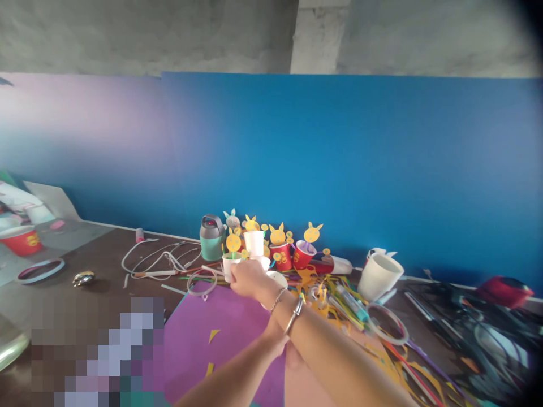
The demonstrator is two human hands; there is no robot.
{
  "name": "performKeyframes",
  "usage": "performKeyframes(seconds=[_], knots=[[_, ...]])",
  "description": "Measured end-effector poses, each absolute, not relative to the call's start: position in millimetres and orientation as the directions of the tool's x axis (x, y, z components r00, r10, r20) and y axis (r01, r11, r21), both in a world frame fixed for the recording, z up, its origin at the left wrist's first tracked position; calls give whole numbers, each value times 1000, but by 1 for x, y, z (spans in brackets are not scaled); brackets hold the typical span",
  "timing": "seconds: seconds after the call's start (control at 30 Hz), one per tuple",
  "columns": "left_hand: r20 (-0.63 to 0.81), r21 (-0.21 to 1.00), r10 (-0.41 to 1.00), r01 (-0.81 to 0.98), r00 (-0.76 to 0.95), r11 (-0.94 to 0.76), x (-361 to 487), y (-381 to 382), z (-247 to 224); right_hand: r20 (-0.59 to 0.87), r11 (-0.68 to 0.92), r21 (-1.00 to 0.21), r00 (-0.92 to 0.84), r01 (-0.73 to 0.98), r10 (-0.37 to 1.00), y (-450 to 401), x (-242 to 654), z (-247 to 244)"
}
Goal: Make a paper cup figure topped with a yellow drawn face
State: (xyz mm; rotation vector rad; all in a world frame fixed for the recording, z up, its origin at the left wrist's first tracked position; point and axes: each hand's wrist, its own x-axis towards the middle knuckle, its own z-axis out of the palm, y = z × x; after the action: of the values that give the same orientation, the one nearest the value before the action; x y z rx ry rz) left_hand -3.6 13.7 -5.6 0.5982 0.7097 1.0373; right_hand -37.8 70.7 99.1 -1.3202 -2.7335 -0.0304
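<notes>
My right hand point(249, 278) reaches across the table with curled fingers at the side of a white paper cup point(229, 265). A yellow paper bunny point(233, 241) rises out of that cup. My left hand point(280, 334) lies under my right forearm, which hides most of its fingers. Just past my right hand, another white paper cup point(253, 243) stands among the bunny figures. Red paper cups point(280, 256) with yellow bunnies are grouped to the right of it. Below my hands lies a purple sheet point(203, 328) with small yellow scraps point(214, 336).
A green-and-grey lidded container point(212, 240) stands by the blue partition point(322, 158). White cable point(169, 260) and a tape roll point(202, 281) lie left. Right are a large white cup point(380, 277), another tape roll point(388, 324), yellow cuttings point(321, 299) and black cords. A blurred-out area covers the lower left.
</notes>
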Motion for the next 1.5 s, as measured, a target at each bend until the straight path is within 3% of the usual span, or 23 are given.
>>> performKeyframes(seconds=[0.1,0.17,0.23,0.3,0.37,0.47,0.53,0.6,0.63,0.7,0.77,0.83,0.97,1.27,1.5], knots=[[-189,789,946,-532,265,307,-1,14,0,255,644,-170,-598,746,760,65,-28,126],[-161,824,952,-496,259,274,0,12,4,467,664,-545,-472,513,748,62,-13,145],[-143,855,947,-446,287,265,0,10,6,525,605,-763,-327,229,786,60,11,161],[-135,877,937,-400,323,264,-1,10,7,475,492,-870,-215,35,853,56,44,171],[-131,891,930,-369,344,262,-3,11,6,380,369,-925,-234,-92,895,49,79,170],[-128,901,929,-351,347,256,-6,15,5,311,300,-950,-181,-85,933,34,122,148],[-129,900,932,-356,338,253,-8,17,5,394,395,-918,28,-27,919,20,139,124],[-134,894,935,-367,328,257,-8,19,5,571,554,-821,217,140,792,5,148,98],[-136,891,936,-374,326,259,-9,20,4,681,631,-731,208,261,702,-2,150,86],[-136,885,934,-384,330,264,-9,20,3,834,764,-449,-89,464,545,-16,154,64],[-129,880,932,-394,339,265,-9,19,2,850,858,-138,-385,494,359,-27,156,49],[-129,867,925,-412,356,280,-10,19,0,811,872,-21,-502,488,300,-33,157,41],[-156,829,914,-454,374,327,-13,19,-2,792,896,20,-554,443,256,-36,158,34],[-217,759,917,-534,334,374,-15,20,1,800,883,-27,-519,468,300,-31,162,23],[-237,748,909,-533,343,397,-16,20,1,783,917,-7,-568,398,252,-32,157,21]])
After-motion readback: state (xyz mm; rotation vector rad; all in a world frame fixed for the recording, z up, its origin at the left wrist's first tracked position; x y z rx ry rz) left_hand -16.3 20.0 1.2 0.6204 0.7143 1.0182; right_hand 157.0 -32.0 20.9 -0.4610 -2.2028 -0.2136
